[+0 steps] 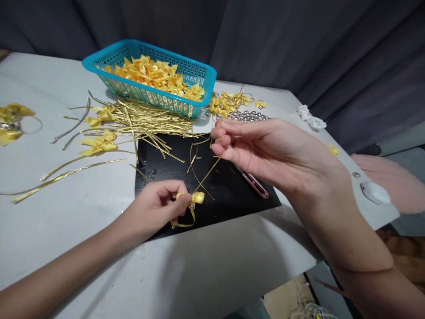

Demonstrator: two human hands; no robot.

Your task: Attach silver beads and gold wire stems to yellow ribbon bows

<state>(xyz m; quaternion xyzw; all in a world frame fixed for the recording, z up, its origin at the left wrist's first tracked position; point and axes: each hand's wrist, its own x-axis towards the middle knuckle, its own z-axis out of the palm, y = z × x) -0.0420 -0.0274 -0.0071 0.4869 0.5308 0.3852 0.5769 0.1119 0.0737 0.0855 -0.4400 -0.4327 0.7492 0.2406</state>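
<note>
Head view: I have the left hand (162,203) pinching a yellow bow (198,197) above the black mat (232,201), right hand (282,153) fingers closed on its gold cord (206,176); I'd pull gently, evenly, bow held steady.

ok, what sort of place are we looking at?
Probably a small handicraft workspace: a blue basket of yellow ribbon pieces, a heap of gold cords, and a black mat on a white table. Can't tell whether it's home or workshop.
</note>
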